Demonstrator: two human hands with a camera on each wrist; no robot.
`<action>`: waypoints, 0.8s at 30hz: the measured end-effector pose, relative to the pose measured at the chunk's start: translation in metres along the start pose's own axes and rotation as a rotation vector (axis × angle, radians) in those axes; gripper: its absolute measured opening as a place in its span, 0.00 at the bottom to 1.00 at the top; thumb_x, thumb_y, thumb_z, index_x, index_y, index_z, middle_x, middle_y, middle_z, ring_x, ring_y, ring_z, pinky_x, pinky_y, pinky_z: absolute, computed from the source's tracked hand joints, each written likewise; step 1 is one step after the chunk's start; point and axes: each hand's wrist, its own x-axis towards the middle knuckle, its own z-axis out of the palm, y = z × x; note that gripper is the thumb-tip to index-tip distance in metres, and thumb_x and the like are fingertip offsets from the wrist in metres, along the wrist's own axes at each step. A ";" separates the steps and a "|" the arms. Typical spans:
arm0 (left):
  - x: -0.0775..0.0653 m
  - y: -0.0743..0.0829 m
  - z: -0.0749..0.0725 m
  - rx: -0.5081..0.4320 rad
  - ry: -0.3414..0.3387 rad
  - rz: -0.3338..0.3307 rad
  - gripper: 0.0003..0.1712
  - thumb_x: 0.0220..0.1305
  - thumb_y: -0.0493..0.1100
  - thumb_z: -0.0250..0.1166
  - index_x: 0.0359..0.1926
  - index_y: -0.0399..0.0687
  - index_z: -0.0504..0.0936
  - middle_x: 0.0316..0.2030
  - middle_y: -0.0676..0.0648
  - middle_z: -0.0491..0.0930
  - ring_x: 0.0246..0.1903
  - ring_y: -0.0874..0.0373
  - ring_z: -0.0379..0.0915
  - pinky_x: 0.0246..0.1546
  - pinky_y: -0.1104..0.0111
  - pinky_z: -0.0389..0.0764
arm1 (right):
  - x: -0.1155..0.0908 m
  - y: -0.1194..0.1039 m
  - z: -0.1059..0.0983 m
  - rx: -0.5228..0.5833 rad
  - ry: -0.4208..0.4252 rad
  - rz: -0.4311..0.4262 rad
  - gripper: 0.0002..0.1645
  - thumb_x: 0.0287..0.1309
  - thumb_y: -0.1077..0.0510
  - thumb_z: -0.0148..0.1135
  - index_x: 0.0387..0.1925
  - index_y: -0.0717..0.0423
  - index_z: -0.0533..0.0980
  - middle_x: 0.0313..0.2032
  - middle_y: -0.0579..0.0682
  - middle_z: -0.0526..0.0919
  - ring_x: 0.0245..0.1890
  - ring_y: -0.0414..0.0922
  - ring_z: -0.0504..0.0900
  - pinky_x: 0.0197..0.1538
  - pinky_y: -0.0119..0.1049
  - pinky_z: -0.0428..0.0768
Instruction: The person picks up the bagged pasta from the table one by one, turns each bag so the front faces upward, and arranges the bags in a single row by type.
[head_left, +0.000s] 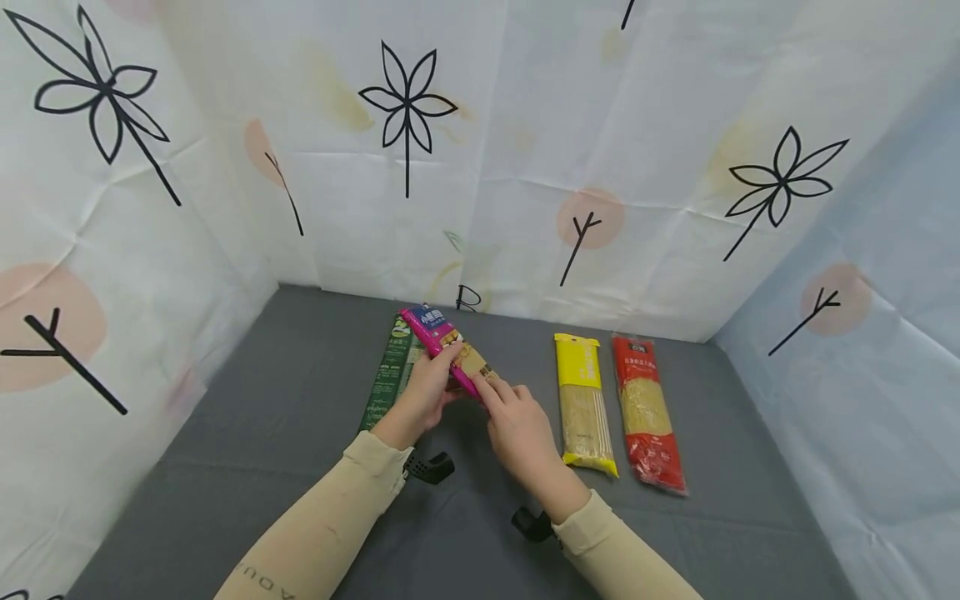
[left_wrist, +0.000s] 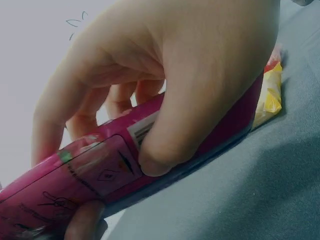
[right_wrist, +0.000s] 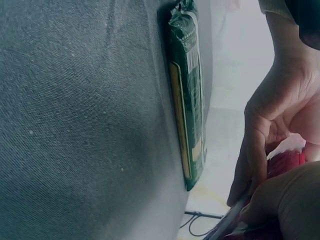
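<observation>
Both hands hold a pink and blue packet of noodles [head_left: 429, 323] tilted above the table's middle. My left hand [head_left: 424, 390] grips it by its side, and in the left wrist view the thumb [left_wrist: 165, 145] lies over the pink face with the fingers round the far edge. At the packet's near end my right hand [head_left: 521, 427] pinches it, fingers on top. Beneath and to the left lies a green packet of spaghetti [head_left: 384, 379], partly covered by the left hand and the held packet. The right wrist view shows this green packet [right_wrist: 189, 100] flat on the cloth.
Right of the hands, a yellow packet of noodles [head_left: 585, 404] and a red packet of noodles [head_left: 649, 408] lie side by side on the grey table [head_left: 315, 375]. Patterned white curtains [head_left: 510, 150] enclose the table at the back and both sides.
</observation>
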 end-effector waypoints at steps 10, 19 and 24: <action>0.005 -0.005 -0.010 -0.014 0.041 -0.016 0.30 0.74 0.56 0.49 0.69 0.46 0.59 0.56 0.39 0.74 0.52 0.48 0.75 0.48 0.56 0.78 | -0.006 0.003 0.000 0.212 -0.110 0.061 0.40 0.48 0.57 0.73 0.65 0.49 0.70 0.57 0.51 0.75 0.49 0.50 0.73 0.49 0.45 0.79; 0.004 -0.007 -0.017 0.067 0.066 0.018 0.29 0.72 0.62 0.49 0.63 0.49 0.68 0.52 0.42 0.78 0.48 0.51 0.77 0.50 0.56 0.76 | -0.005 0.017 -0.004 0.505 -0.199 0.176 0.30 0.59 0.53 0.66 0.63 0.53 0.72 0.55 0.50 0.76 0.50 0.46 0.73 0.52 0.44 0.75; 0.004 -0.009 -0.017 0.069 0.042 0.028 0.29 0.71 0.62 0.50 0.62 0.49 0.70 0.51 0.43 0.78 0.47 0.52 0.78 0.49 0.57 0.76 | -0.008 0.026 0.001 0.622 -0.241 0.270 0.29 0.62 0.56 0.64 0.64 0.53 0.69 0.54 0.51 0.73 0.50 0.45 0.74 0.53 0.42 0.76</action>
